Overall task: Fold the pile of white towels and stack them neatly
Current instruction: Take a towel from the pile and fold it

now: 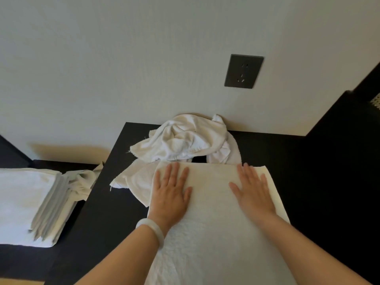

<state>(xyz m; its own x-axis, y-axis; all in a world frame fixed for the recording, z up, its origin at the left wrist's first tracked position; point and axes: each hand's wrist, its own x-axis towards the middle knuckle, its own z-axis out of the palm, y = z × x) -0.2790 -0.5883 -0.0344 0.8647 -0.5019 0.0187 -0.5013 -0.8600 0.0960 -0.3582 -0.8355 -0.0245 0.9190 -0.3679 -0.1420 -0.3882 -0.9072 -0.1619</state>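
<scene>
The towel (216,233) lies on the table (107,202) before the pile (185,140); stack (26,202) at left.

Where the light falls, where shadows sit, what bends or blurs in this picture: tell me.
Head view: soft, dim light, no glare; a warm shadow lies on the wall behind the folded stack, which looks bluish; the black table loses all detail; wide-angle distortion tilts the wall socket and splays the table edges; the left hand, right hand and towel under them look sharp.
</scene>
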